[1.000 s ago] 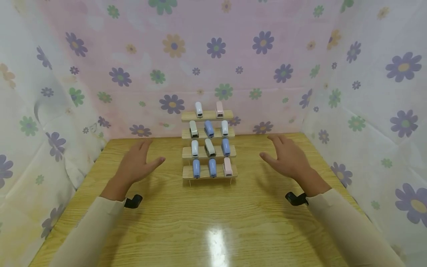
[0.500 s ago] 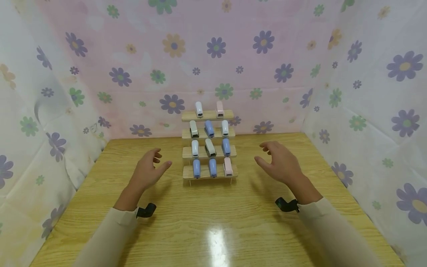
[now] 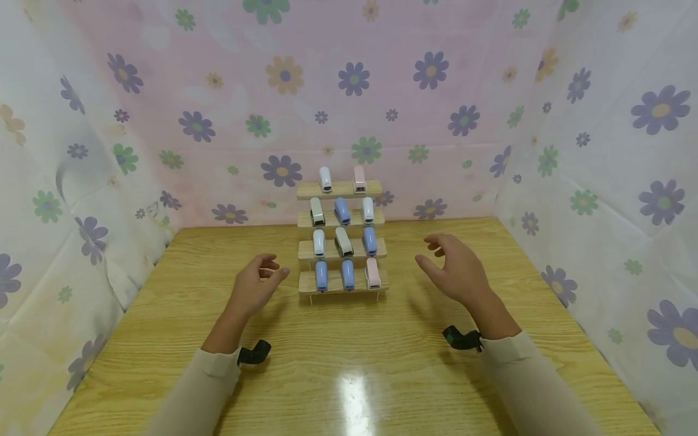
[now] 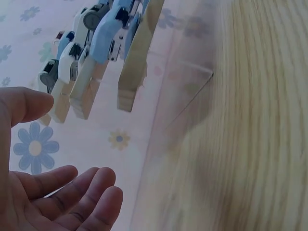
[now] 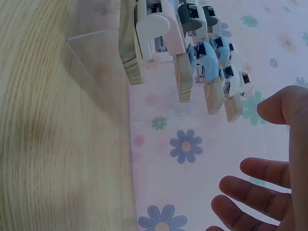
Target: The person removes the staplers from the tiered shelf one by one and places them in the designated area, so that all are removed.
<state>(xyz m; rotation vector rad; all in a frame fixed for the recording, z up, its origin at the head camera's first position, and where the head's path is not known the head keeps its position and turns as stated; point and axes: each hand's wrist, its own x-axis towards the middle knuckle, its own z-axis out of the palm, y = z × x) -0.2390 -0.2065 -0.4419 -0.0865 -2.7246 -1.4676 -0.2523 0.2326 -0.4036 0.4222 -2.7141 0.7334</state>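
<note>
Small staplers in blue, white, pink and grey-green stand on a stepped wooden rack [image 3: 343, 289] with clear supports. On its lowest step are two blue staplers, one of them the left blue stapler [image 3: 321, 275], and a pink stapler [image 3: 372, 273]. A white stapler [image 3: 325, 179] sits on the top step. My left hand [image 3: 256, 283] hovers left of the rack, fingers loosely bent, holding nothing. To the right of the rack hangs my right hand [image 3: 458, 269], thumb apart from the relaxed fingers, also without any object. Neither hand touches the rack.
The rack stands on a wood-grain table [image 3: 349, 351] near its back edge. Flowered cloth [image 3: 349, 121] encloses the table at the back and both sides. A black wrist camera [image 3: 254, 352] sits on the left wrist, another black camera [image 3: 461, 338] on the right.
Both hands have moved inward and nearer to me, the left one further, and their fingers have bent a little more. The staplers and rack have stayed in place.
</note>
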